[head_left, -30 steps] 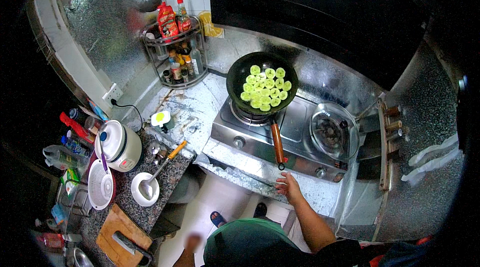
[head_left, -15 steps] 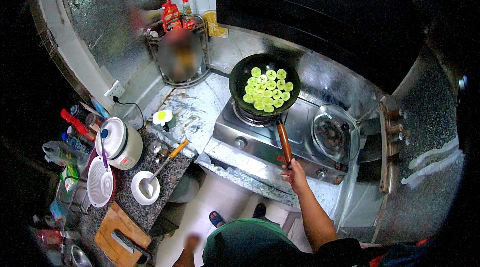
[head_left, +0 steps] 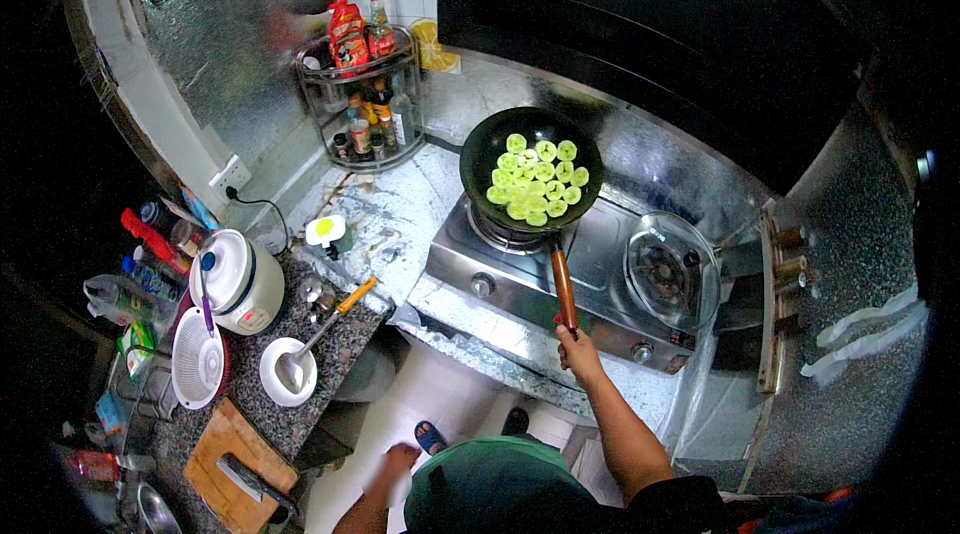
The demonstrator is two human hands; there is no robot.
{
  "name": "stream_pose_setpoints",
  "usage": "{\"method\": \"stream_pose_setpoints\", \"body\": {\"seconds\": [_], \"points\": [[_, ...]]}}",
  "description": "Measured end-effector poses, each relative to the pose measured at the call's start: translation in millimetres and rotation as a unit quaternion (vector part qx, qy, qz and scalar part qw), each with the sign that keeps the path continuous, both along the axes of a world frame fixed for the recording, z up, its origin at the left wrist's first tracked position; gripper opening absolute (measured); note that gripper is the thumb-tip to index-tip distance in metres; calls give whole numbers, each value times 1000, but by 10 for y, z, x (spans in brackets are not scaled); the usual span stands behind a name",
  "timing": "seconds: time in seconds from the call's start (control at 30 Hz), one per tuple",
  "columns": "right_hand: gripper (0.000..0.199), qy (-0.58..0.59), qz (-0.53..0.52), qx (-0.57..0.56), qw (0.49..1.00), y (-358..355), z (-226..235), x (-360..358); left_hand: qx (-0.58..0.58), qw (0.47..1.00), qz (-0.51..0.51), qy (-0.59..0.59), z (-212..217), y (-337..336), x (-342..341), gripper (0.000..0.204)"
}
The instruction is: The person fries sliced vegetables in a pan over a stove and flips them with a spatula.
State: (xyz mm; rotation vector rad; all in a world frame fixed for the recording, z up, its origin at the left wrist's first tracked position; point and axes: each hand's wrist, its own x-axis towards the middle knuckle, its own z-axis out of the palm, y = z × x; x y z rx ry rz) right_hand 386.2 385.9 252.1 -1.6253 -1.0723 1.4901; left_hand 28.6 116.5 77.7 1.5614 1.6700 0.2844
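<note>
A black wok [head_left: 476,159] rests on the left burner of the gas stove, tilted toward me. Many green cucumber slices [head_left: 543,172] lie spread over its inside, mostly in a single layer. Its brown wooden handle [head_left: 563,284] points toward me, and my right hand [head_left: 577,349] is wrapped round the handle's end. Low at my left side hangs my left hand [head_left: 402,458], near the counter's edge and touching nothing I can see. Its fingers are too blurred to make out.
A glass lid [head_left: 640,234] lies over the right burner. On the left counter are a white bowl [head_left: 268,374] with a ladle [head_left: 322,337], a rice cooker [head_left: 265,284], a basket [head_left: 190,374], and a cutting board [head_left: 215,434] with a knife [head_left: 245,479]. Seasonings fill a corner rack [head_left: 325,79].
My right hand has closed more firmly round the handle's end. My left hand has shifted slightly forward. The wok and slices stay in place.
</note>
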Motion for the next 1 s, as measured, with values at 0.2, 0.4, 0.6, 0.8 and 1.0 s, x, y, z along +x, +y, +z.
{"method": "stream_pose_setpoints", "body": {"seconds": [0.2,0.4,0.6,0.8,1.0], "points": [[34,-105,156,87,978,-90,-271,-111,29,954,57,-294,1400,1955,1272,49],[45,-96,108,23,989,-816,-223,222,-126,850,189,-476,2136,2835,2313,48],[36,-293,85,-4,952,-1824,-1036,1061,-190,810,189,-521,1808,3014,2488,20],[35,-256,51,-214,941,-2835,-2608,2012,-164,802,216,-533,1595,3137,2155,18],[13,-184,39,-111,976,-3098,-3330,2531,-240,780,172,-551,1490,3323,1778,19]]}}
